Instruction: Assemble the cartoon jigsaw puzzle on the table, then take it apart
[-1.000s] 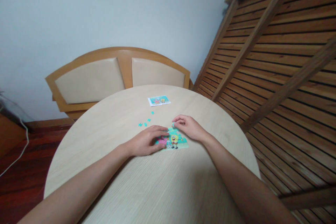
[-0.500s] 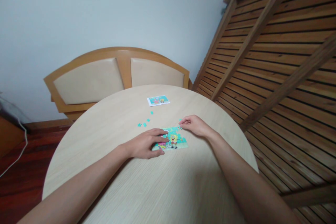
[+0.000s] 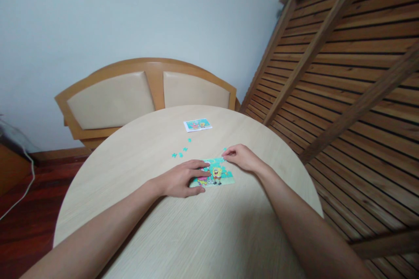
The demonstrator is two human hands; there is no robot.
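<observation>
A partly assembled jigsaw puzzle [image 3: 217, 176] with a yellow cartoon sponge figure lies flat on the round table. My left hand [image 3: 183, 178] rests on its left side, fingers spread and covering part of the picture. At its upper right edge, my right hand [image 3: 240, 156] pinches a small puzzle piece [image 3: 223, 159], mostly hidden by the fingertips. Another turquoise piece [image 3: 224, 149] lies just behind those fingers. Several loose turquoise pieces [image 3: 180, 155] are scattered beyond my left hand.
A reference picture card [image 3: 198, 125] lies towards the far side of the pale wooden table [image 3: 183, 235]. Behind the table stands a padded headboard [image 3: 196, 90] against the wall. A slatted wooden frame [image 3: 327, 96] leans on the right, and a white cable hangs at left.
My right hand has shifted very slightly left with the piece, against the puzzle's upper right edge. My left hand stays in place on the puzzle.
</observation>
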